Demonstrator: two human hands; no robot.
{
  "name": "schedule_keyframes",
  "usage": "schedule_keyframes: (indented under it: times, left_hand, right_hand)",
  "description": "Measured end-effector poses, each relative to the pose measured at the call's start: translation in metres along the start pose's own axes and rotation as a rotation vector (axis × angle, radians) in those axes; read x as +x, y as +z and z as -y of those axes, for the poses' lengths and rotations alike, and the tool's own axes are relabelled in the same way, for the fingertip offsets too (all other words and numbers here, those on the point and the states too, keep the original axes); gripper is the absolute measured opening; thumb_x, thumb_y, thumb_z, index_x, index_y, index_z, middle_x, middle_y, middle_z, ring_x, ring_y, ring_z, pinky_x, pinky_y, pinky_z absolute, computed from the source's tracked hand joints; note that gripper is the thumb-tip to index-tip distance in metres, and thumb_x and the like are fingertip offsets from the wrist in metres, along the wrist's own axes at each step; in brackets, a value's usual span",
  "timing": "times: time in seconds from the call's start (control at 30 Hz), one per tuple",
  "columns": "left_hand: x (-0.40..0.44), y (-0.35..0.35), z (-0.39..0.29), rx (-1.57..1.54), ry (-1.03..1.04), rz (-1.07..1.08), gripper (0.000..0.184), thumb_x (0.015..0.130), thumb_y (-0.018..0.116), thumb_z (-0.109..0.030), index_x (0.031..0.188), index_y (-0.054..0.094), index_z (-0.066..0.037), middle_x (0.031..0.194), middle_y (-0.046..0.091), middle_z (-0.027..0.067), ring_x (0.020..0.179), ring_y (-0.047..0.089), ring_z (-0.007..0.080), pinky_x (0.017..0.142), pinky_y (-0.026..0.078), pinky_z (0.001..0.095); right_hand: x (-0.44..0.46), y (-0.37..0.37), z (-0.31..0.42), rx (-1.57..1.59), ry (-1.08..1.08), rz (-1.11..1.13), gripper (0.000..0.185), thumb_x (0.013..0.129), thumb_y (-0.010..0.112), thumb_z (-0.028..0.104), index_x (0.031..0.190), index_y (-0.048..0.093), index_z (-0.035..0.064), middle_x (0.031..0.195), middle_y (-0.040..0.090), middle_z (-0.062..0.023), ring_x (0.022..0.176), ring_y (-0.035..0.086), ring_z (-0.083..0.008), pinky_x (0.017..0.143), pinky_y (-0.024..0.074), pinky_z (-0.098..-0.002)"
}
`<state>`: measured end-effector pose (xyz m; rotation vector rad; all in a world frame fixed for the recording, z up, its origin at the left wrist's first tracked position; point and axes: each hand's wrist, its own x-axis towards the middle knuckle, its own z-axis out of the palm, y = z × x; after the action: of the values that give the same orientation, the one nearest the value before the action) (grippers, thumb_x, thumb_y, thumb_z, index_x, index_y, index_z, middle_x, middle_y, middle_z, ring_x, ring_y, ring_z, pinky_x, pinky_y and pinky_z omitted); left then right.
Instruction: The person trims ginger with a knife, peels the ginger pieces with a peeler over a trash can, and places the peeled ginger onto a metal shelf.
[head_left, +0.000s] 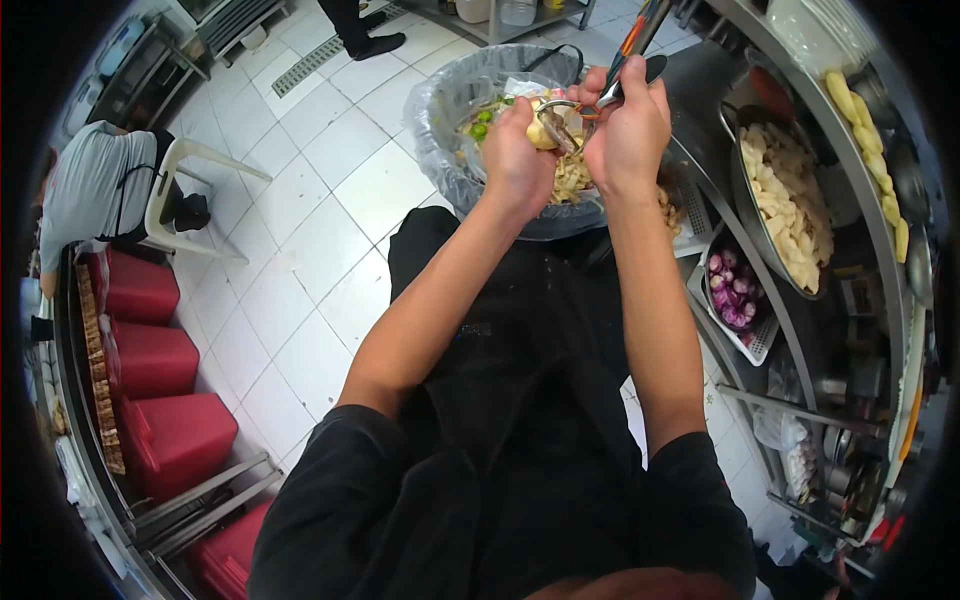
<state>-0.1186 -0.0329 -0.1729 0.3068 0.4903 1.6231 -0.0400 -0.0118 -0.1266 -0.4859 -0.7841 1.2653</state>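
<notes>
My left hand [518, 160] is closed around a pale yellow tuber piece [541, 132], which looks like a potato. A peeler [558, 112] with a curved metal head touches or nearly touches it, gripped in my right hand [630, 128]. Dark and colour-striped handle-like parts [640, 40] rise above that hand; whether they belong to the peeler I cannot tell. Both hands are over a bin [432, 130] lined with clear plastic. Inside lie pale peelings [572, 182] and several green round scraps [480, 127].
At right, a metal bowl [738, 170] holds pale peeled pieces [785, 200], above a basket of purple shallots or onions [730, 290]. Long yellow pieces [862, 140] line a shelf. Left are red bins [180, 440], a white chair [170, 190] and a bending person [100, 180].
</notes>
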Motion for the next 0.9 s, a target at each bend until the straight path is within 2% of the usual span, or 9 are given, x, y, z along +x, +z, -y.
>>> schedule_keyframes:
  times: [0.4,0.5,0.6,0.7,0.8,0.9]
  left_hand:
    - [0.009,-0.002,0.012,0.024,0.179,-0.082,0.031,0.099,0.025,-0.018,0.103,0.049,0.001,0.096,0.060,0.0127,0.079,0.054,0.0198,0.072,0.044,0.0323]
    - [0.007,-0.002,0.014,0.039,0.154,-0.124,0.029,0.097,0.027,-0.017,0.102,0.049,0.001,0.096,0.059,0.0126,0.079,0.055,0.0207,0.071,0.045,0.0338]
    - [0.007,-0.003,0.013,0.037,0.139,-0.006,0.025,0.094,0.031,-0.015,0.100,0.050,0.000,0.096,0.059,0.0122,0.079,0.056,0.0208,0.068,0.045,0.0353]
    - [0.004,-0.004,0.018,-0.024,0.051,-0.040,0.023,0.091,0.034,-0.012,0.100,0.051,-0.001,0.096,0.059,0.0111,0.082,0.057,0.0207,0.067,0.046,0.0351]
    - [0.002,-0.010,0.016,0.125,0.051,-0.003,0.024,0.090,0.035,-0.011,0.102,0.052,0.000,0.095,0.060,0.0105,0.081,0.058,0.0200,0.066,0.045,0.0339]
    - [0.002,-0.012,0.015,0.271,0.069,-0.089,0.025,0.091,0.035,-0.013,0.103,0.052,0.000,0.093,0.060,0.0101,0.077,0.058,0.0191,0.064,0.044,0.0324]
  right_hand:
    - [-0.006,0.008,-0.006,-0.019,-0.066,0.047,0.018,0.098,0.041,0.021,0.089,0.041,0.0050,0.065,0.055,-0.0085,0.052,0.052,-0.0156,0.052,0.0463,-0.0288]
    - [-0.006,0.007,-0.008,-0.036,-0.076,0.036,0.017,0.098,0.041,0.020,0.090,0.040,0.0047,0.065,0.054,-0.0085,0.052,0.052,-0.0156,0.050,0.0453,-0.0277]
    - [-0.005,0.004,-0.011,-0.065,-0.085,0.029,0.017,0.097,0.042,0.020,0.092,0.039,0.0043,0.064,0.054,-0.0088,0.051,0.051,-0.0156,0.049,0.0444,-0.0270]
    - [0.004,-0.002,-0.017,-0.078,-0.111,0.017,0.016,0.097,0.042,0.019,0.092,0.038,0.0040,0.064,0.053,-0.0089,0.051,0.051,-0.0153,0.048,0.0439,-0.0266]
    - [0.007,-0.005,-0.018,-0.103,-0.114,-0.009,0.016,0.097,0.042,0.018,0.092,0.038,0.0037,0.063,0.053,-0.0087,0.051,0.051,-0.0151,0.048,0.0437,-0.0264]
    - [0.009,-0.006,-0.020,-0.098,-0.135,0.030,0.016,0.097,0.042,0.018,0.091,0.039,0.0036,0.063,0.053,-0.0083,0.051,0.051,-0.0147,0.048,0.0436,-0.0263]
